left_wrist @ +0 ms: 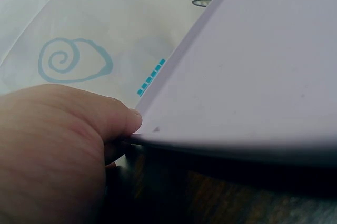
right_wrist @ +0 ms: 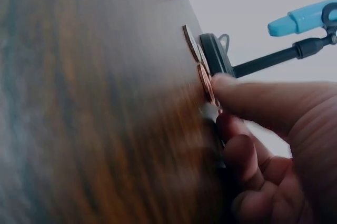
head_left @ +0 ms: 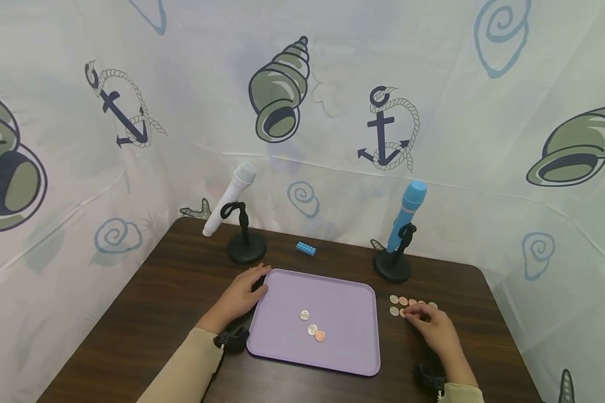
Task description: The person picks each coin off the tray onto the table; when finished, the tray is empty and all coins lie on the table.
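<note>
A lavender tray (head_left: 343, 358) lies on the table with a copper coin (head_left: 320, 336) and two silver coins (head_left: 305, 315) on it. My left hand (head_left: 239, 294) grips its back left edge, the thumb over the rim and the other fingers outside. Right of the tray, coins stand in two short rows. My right hand (head_left: 436, 327) bends over the front row, thumb and fingertips pinching at a copper coin (right_wrist: 206, 83) that lies next to a silver coin (right_wrist: 191, 42). The hand covers part of the rows in the head view.
Behind the tray, a white microphone (head_left: 229, 198) leans by its black stand (head_left: 246, 248), and a blue microphone (head_left: 406, 215) sits in another stand (head_left: 392, 267). A blue toy brick (head_left: 306, 248) lies between the stands. A patterned cloth hangs behind the dark wooden table (head_left: 131, 336).
</note>
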Demonstrator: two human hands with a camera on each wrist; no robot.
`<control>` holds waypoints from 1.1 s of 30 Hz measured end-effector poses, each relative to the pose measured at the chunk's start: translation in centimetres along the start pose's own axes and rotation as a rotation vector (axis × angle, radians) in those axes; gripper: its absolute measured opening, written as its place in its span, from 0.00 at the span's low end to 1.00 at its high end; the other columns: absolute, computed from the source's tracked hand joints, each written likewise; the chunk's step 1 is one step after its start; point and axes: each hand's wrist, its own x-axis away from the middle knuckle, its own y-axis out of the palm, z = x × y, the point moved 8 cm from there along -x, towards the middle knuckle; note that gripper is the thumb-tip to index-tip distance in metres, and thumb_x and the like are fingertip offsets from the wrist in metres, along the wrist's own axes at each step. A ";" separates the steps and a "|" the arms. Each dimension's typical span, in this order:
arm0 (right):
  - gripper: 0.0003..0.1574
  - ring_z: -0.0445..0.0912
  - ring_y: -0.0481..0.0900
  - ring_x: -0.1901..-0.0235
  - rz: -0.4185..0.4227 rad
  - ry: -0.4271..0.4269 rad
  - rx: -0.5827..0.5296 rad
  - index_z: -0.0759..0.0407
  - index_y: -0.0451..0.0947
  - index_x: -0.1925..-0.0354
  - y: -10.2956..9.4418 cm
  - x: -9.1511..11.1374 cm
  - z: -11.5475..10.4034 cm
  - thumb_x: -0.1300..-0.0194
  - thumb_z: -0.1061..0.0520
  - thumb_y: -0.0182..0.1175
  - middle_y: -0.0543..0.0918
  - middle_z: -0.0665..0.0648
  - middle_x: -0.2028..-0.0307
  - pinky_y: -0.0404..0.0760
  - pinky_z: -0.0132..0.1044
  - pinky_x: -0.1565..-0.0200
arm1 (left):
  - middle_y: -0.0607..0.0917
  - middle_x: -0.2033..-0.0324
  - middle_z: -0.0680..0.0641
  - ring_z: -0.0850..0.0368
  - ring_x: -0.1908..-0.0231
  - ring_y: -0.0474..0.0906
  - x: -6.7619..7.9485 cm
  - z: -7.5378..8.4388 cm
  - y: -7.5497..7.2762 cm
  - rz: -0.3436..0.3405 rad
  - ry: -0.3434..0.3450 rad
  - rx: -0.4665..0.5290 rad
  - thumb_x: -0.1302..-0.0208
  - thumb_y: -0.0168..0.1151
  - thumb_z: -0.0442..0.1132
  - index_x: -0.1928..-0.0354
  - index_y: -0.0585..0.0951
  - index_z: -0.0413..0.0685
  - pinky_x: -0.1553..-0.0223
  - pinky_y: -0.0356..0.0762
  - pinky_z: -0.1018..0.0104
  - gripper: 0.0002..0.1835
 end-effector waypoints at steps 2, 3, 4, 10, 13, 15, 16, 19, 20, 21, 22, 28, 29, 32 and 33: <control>0.16 0.40 0.79 0.63 -0.022 0.066 -0.092 0.53 0.90 0.50 0.0 0.1 0.5 0.25 0.44 0.71 0.88 0.51 0.58 0.78 0.34 0.64 | 0.68 0.17 0.41 0.33 0.15 0.57 0.1 0.0 -0.1 -0.002 -0.003 -0.003 0.18 0.61 0.45 0.18 0.72 0.53 0.18 0.54 0.27 0.30; 0.19 0.41 0.79 0.64 -0.028 0.104 -0.146 0.54 0.88 0.47 -0.1 0.2 0.8 0.23 0.42 0.69 0.87 0.52 0.58 0.79 0.35 0.65 | 0.67 0.17 0.42 0.33 0.15 0.57 0.1 0.0 -0.1 -0.003 -0.005 -0.006 0.18 0.61 0.45 0.18 0.72 0.54 0.18 0.54 0.26 0.30; 0.22 0.42 0.80 0.65 -0.030 0.143 -0.200 0.56 0.86 0.45 -0.2 0.3 1.1 0.22 0.41 0.67 0.87 0.52 0.59 0.79 0.35 0.67 | 0.67 0.16 0.42 0.33 0.15 0.57 0.1 0.1 -0.1 -0.003 -0.005 -0.006 0.18 0.61 0.45 0.18 0.71 0.54 0.18 0.54 0.26 0.30; 0.30 0.44 0.82 0.68 -0.029 0.231 -0.377 0.62 0.80 0.38 -0.5 0.7 1.7 0.19 0.38 0.61 0.86 0.52 0.60 0.80 0.39 0.72 | 0.67 0.17 0.40 0.32 0.15 0.57 0.0 0.3 -0.3 0.011 0.004 0.004 0.19 0.61 0.44 0.19 0.72 0.52 0.19 0.54 0.26 0.30; 0.30 0.44 0.82 0.68 -0.002 0.204 -0.376 0.62 0.80 0.39 -0.9 0.6 1.3 0.18 0.39 0.61 0.86 0.52 0.60 0.81 0.39 0.73 | 0.67 0.17 0.41 0.32 0.15 0.57 -0.1 0.3 -0.2 0.013 0.003 0.000 0.19 0.61 0.45 0.19 0.72 0.53 0.18 0.54 0.26 0.30; 0.28 0.44 0.83 0.69 0.035 0.178 -0.363 0.60 0.80 0.39 -1.5 0.6 0.6 0.18 0.39 0.61 0.86 0.55 0.60 0.82 0.39 0.73 | 0.67 0.16 0.41 0.33 0.15 0.57 -0.1 0.2 0.0 0.007 0.003 0.001 0.18 0.61 0.45 0.18 0.72 0.53 0.18 0.54 0.26 0.30; 0.27 0.45 0.83 0.69 0.049 0.154 -0.348 0.60 0.80 0.39 -1.8 0.7 -0.2 0.18 0.39 0.61 0.86 0.57 0.60 0.82 0.38 0.73 | 0.67 0.16 0.41 0.33 0.15 0.57 -0.2 0.2 0.1 0.005 0.006 0.001 0.18 0.61 0.45 0.18 0.71 0.53 0.18 0.54 0.26 0.30; 0.22 0.46 0.83 0.68 0.068 0.045 -0.257 0.56 0.81 0.40 -2.3 0.8 -3.7 0.18 0.42 0.62 0.86 0.60 0.59 0.82 0.36 0.71 | 0.68 0.17 0.42 0.33 0.15 0.56 -0.2 0.2 0.3 0.003 0.015 0.011 0.18 0.61 0.46 0.18 0.71 0.52 0.18 0.52 0.27 0.31; 0.19 0.46 0.82 0.67 0.059 -0.004 -0.218 0.54 0.81 0.41 -2.1 1.0 -5.3 0.19 0.44 0.63 0.86 0.60 0.59 0.82 0.35 0.70 | 0.68 0.17 0.42 0.34 0.15 0.56 -0.1 0.1 0.2 0.006 0.017 0.013 0.18 0.61 0.46 0.18 0.71 0.52 0.17 0.52 0.27 0.31; 0.17 0.46 0.82 0.66 0.044 -0.062 -0.179 0.54 0.82 0.41 -1.8 1.1 -7.0 0.19 0.46 0.65 0.86 0.59 0.60 0.82 0.34 0.68 | 0.68 0.17 0.42 0.33 0.15 0.56 -0.1 0.1 0.2 0.011 0.019 0.012 0.18 0.61 0.46 0.18 0.72 0.52 0.18 0.52 0.27 0.31; 0.15 0.45 0.82 0.65 0.024 -0.120 -0.138 0.53 0.82 0.42 -1.4 1.3 -8.8 0.21 0.49 0.67 0.86 0.57 0.61 0.82 0.33 0.67 | 0.68 0.17 0.42 0.33 0.15 0.56 -0.1 0.1 0.1 0.015 0.019 0.008 0.18 0.62 0.45 0.19 0.72 0.52 0.18 0.52 0.27 0.31; 0.17 0.43 0.87 0.58 -0.197 -0.437 0.015 0.47 0.84 0.44 3.5 3.5 -17.8 0.29 0.57 0.74 0.88 0.49 0.56 0.88 0.36 0.57 | 0.68 0.17 0.42 0.32 0.15 0.57 0.0 -0.2 -0.1 0.021 0.012 0.003 0.18 0.62 0.45 0.19 0.72 0.53 0.18 0.53 0.26 0.30; 0.18 0.44 0.88 0.56 -0.234 -0.470 0.031 0.46 0.84 0.44 4.3 4.0 -18.8 0.29 0.57 0.74 0.89 0.49 0.54 0.89 0.37 0.55 | 0.68 0.17 0.42 0.32 0.15 0.57 0.0 -0.2 -0.1 0.020 0.013 0.003 0.18 0.62 0.46 0.19 0.72 0.53 0.18 0.53 0.26 0.30; 0.19 0.45 0.88 0.51 -0.300 -0.519 0.064 0.43 0.84 0.43 5.9 5.0 -20.8 0.29 0.55 0.74 0.89 0.50 0.50 0.90 0.41 0.51 | 0.69 0.17 0.43 0.33 0.15 0.57 0.0 -0.2 0.0 0.019 0.018 -0.002 0.18 0.62 0.46 0.19 0.72 0.53 0.18 0.53 0.27 0.30; 0.19 0.46 0.88 0.51 -0.304 -0.529 0.072 0.43 0.84 0.43 6.2 5.2 -21.2 0.29 0.55 0.74 0.89 0.50 0.50 0.91 0.42 0.51 | 0.69 0.17 0.43 0.33 0.15 0.57 0.0 -0.2 0.0 0.019 0.020 -0.007 0.18 0.61 0.46 0.19 0.72 0.53 0.18 0.53 0.26 0.30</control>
